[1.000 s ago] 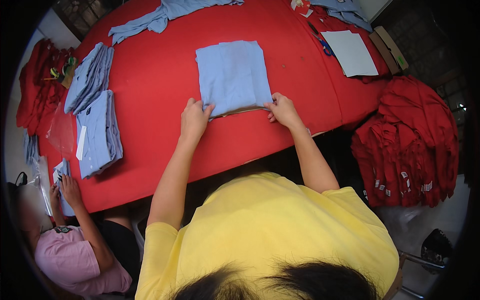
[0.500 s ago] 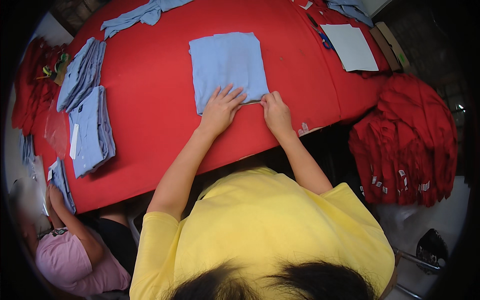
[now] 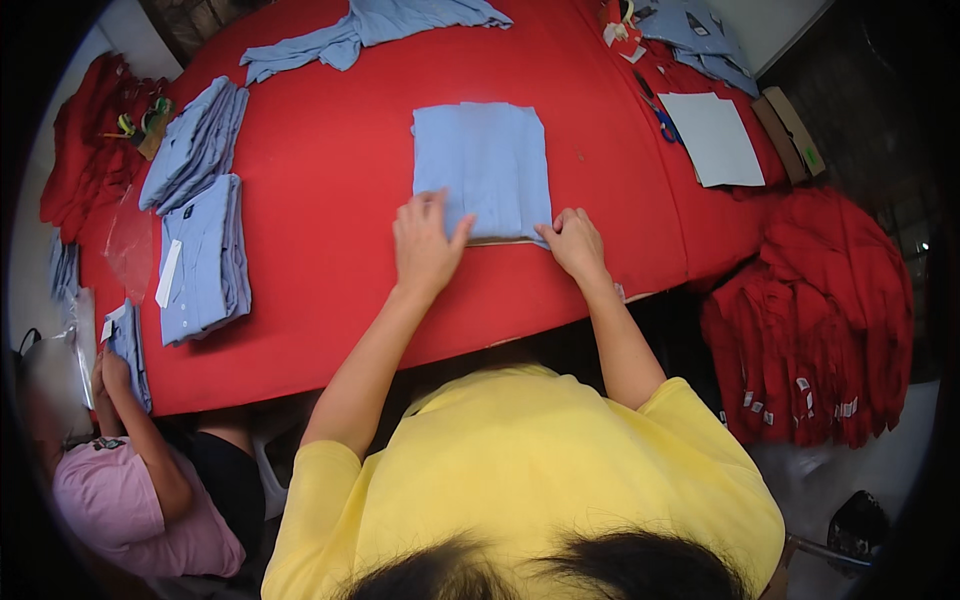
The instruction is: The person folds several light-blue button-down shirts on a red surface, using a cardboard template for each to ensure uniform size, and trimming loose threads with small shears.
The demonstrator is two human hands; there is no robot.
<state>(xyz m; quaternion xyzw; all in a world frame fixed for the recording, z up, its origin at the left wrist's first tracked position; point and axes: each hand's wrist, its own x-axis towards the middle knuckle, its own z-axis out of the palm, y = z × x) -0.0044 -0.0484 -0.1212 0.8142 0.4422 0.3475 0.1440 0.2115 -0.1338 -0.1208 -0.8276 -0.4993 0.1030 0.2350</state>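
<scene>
A light blue shirt (image 3: 482, 165), folded into a rectangle, lies flat on the red-covered table (image 3: 330, 260) in front of me. A thin pale edge shows along its near side. My left hand (image 3: 428, 240) is at the shirt's near left corner, thumb and fingers spread apart, with the fingertips over its left edge. At the near right corner, my right hand (image 3: 576, 243) is closed, pinching the fabric between thumb and fingers.
Folded blue shirts (image 3: 205, 260) are stacked at left, near a co-worker (image 3: 150, 490) handling another. A loose blue garment (image 3: 370, 30) lies at the far edge. White sheets (image 3: 712, 140), blue-handled scissors (image 3: 665, 122) and a cardboard box (image 3: 788, 130) are at right. Red garments (image 3: 810, 320) hang beside the table.
My left hand has gone from lying on the shirt's near edge to its left corner, thumb now stretched apart. The right hand still grips the right corner. The whole view has shifted slightly.
</scene>
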